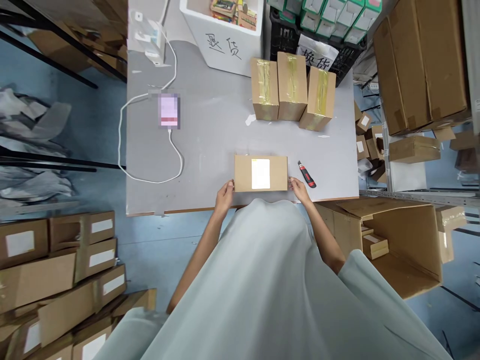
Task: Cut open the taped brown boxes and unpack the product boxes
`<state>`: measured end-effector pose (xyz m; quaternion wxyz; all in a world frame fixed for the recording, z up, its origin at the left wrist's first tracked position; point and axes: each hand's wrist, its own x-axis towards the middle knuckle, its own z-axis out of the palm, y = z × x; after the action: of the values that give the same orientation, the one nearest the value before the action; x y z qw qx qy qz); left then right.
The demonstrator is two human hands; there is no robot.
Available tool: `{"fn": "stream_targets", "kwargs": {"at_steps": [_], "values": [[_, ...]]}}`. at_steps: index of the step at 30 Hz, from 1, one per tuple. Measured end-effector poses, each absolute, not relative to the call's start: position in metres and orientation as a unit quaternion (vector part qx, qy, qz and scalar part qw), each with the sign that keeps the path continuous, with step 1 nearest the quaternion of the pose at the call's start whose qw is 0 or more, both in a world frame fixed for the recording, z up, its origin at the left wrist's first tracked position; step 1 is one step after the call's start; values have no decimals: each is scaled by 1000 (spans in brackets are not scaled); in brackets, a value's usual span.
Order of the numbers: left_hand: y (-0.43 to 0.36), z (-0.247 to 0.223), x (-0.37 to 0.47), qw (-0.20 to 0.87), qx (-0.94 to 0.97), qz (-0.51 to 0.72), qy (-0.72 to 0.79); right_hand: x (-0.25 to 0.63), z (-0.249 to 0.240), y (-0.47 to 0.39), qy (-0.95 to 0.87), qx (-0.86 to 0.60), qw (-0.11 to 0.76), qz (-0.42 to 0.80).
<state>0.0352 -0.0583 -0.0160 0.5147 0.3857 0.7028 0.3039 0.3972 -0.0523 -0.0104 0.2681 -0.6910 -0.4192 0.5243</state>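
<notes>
A closed brown cardboard box with a white label lies near the front edge of the grey table. My left hand grips its left end, and my right hand grips its right end, fingers at the side faces. Just right of the box, beyond my right hand, lies a red and black utility knife. Three taped brown boxes stand together farther back on the table.
A white bin and a black crate stand at the back. A phone with a white cable lies at left. Stacked cartons fill the lower left; a large open carton stands right of my body.
</notes>
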Motion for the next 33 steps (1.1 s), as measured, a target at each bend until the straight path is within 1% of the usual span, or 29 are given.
{"fn": "stream_targets", "kwargs": {"at_steps": [4, 12, 18, 22, 27, 33], "values": [[-69, -21, 31, 532, 341, 297, 716, 398, -13, -63, -420, -687, 258, 534], [-70, -18, 39, 526, 348, 321, 706, 392, -6, -69, -436, -672, 260, 539], [-61, -3, 38, 501, 347, 372, 700, 389, 24, -64, -472, -646, 312, 513], [-44, 16, 34, 449, 371, 428, 691, 386, 49, -42, -508, -647, 338, 457], [-28, 31, 29, 406, 396, 432, 702, 382, 65, -17, -556, -658, 300, 411], [-37, 22, 18, 408, 357, 422, 726, 362, 48, -27, -544, -651, 287, 445]]}}
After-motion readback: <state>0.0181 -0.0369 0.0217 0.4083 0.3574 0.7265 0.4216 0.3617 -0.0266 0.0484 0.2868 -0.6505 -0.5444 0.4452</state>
